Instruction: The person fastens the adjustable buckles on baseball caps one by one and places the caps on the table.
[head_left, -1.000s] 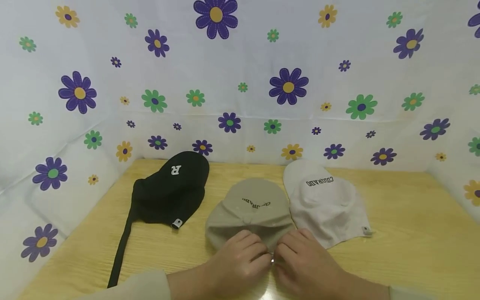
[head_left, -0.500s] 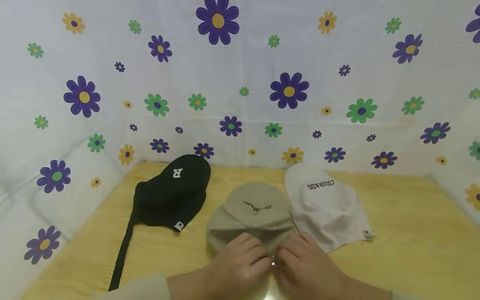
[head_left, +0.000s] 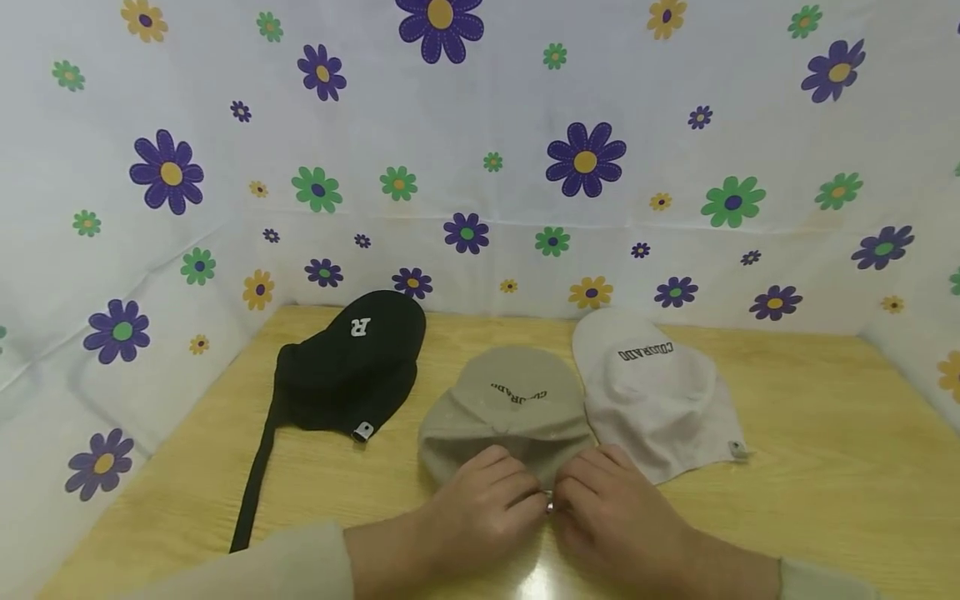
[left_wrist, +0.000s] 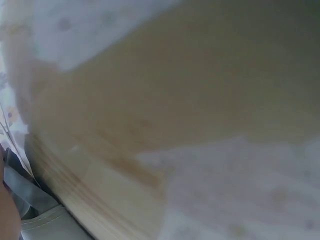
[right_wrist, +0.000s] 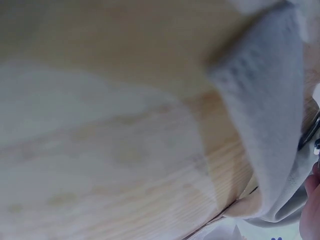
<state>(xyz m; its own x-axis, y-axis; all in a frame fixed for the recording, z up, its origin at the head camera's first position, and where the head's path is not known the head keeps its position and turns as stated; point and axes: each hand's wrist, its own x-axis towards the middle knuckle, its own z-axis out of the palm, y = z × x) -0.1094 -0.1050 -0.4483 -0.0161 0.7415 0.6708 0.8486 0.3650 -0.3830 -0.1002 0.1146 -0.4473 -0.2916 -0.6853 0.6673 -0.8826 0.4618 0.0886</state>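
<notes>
A khaki baseball cap (head_left: 517, 375) with dark lettering lies in the middle of the table, its back edge toward the person. My left hand (head_left: 491, 508) grips that near edge with curled fingers. Close beside it, my right hand (head_left: 618, 512) pinches the same edge. Between the two hands a small shiny metal buckle (head_left: 550, 502) shows; the fingers hide most of the strap around it. Only a sliver of the left hand (left_wrist: 7, 215) enters the left wrist view, and fingers (right_wrist: 312, 200) appear at the right wrist view's edge.
To the left lies a black cap (head_left: 352, 375) with a white R, its long strap (head_left: 255, 483) trailing toward the front. A pale cap (head_left: 660, 400) lettered COLORADO lies right beside the khaki one. Behind the wooden table (head_left: 825, 483) hangs a flower-print cloth (head_left: 495, 108).
The head view shifts slightly, moving the whole scene within it. Both hands stay at the khaki cap's near edge with the buckle between them; the caps keep their places.
</notes>
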